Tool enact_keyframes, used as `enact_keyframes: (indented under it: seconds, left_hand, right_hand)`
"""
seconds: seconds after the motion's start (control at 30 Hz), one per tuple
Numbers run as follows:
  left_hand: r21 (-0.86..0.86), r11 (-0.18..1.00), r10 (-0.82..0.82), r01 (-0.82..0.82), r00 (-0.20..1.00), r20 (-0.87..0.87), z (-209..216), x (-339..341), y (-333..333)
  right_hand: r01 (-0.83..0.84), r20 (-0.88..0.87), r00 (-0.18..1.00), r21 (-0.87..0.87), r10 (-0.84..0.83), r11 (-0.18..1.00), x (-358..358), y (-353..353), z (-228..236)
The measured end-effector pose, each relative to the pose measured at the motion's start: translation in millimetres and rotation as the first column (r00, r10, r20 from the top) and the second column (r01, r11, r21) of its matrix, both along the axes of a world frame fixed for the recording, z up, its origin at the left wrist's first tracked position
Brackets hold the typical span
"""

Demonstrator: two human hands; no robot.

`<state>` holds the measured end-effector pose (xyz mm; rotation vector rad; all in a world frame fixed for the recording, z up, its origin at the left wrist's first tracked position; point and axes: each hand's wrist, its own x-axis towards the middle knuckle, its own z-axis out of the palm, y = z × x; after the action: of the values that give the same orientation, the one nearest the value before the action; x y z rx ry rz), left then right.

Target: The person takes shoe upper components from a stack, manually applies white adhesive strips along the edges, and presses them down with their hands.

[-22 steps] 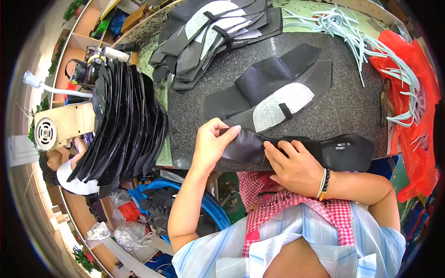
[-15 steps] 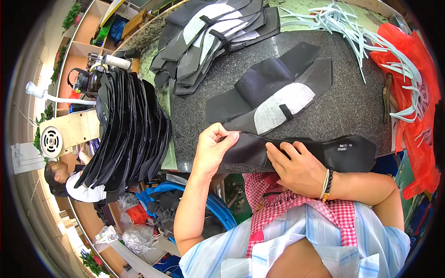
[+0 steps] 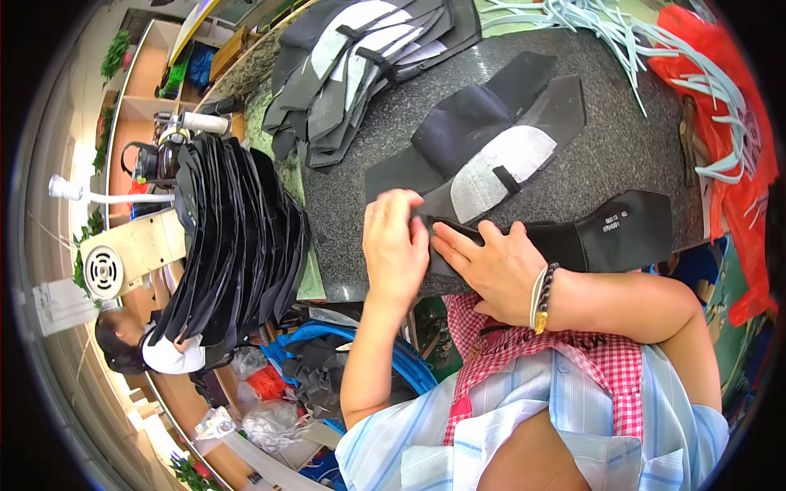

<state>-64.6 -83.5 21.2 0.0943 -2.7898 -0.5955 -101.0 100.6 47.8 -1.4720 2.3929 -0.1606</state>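
Note:
A long black leather-like piece lies along the table's near edge, small light print at its right end. My left hand is closed on its left end, fingers curled and thumb against them. The fingertips and edge there are partly hidden. My right hand rests on the middle of the piece, fingers stretched out and pressing its upper edge, close beside the left thumb. Just beyond my hands lies a dark folded piece with a white patch and a short black tab.
Similar dark pieces are heaped at the far left of the grey tabletop. Black pieces hang in a thick row at left. Pale blue strips and a red plastic bag lie far right. A person sits beyond the row.
My left hand has shifted right toward the right hand, its fingers curling over the end of the piece. The right hand has moved left. The piece's right end sits slightly higher in view.

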Motion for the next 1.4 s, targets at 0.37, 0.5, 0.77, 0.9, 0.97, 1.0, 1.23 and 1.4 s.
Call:
enact_keyframes:
  seconds: [0.37, 0.5, 0.77, 0.9, 0.97, 1.0, 1.23, 1.4]
  left_hand:
    - [-0.051, 0.854, -0.516, 0.518, 0.855, 0.050, -5.7, 44.2, 57.0]
    - [-0.067, 0.813, -0.577, 0.578, 0.816, 0.041, -2.3, 34.2, 66.4]
    - [-0.124, 0.813, -0.567, 0.569, 0.822, 0.056, 0.6, 31.5, 86.0]
    - [-0.136, 0.818, -0.556, 0.559, 0.829, 0.060, -1.6, 30.6, 89.8]
    - [-0.171, 0.814, -0.554, 0.555, 0.831, 0.055, -6.1, 36.2, 89.9]
    - [-0.148, 0.830, -0.543, 0.538, 0.839, 0.009, -10.3, 39.1, 91.6]
    - [-0.092, 0.887, -0.447, 0.452, 0.892, 0.069, 2.3, 59.5, 71.6]
    - [0.101, 0.901, -0.431, 0.421, 0.896, 0.111, 17.7, 57.9, 31.3]
  right_hand:
    - [0.047, 0.343, 0.934, -0.385, 0.095, 0.922, -25.2, 95.4, -10.7]
    - [-0.072, 0.203, 0.966, -0.394, 0.163, 0.916, -26.0, 98.1, -13.3]
    - [-0.062, 0.141, 0.980, -0.465, 0.143, 0.883, -20.9, 119.5, -25.9]
    - [-0.038, 0.173, 0.972, -0.553, 0.160, 0.832, -27.0, 138.2, -39.9]
    - [-0.011, 0.191, 0.970, -0.583, 0.149, 0.813, -27.1, 139.1, -36.3]
    - [-0.063, 0.144, 0.975, -0.543, 0.167, 0.837, -32.2, 142.1, -25.1]
    - [-0.205, 0.015, 0.975, -0.304, 0.220, 0.930, -34.1, 129.7, -7.2]
    - [-0.095, 0.293, 0.937, -0.312, 0.191, 0.945, -40.6, 115.7, -6.6]
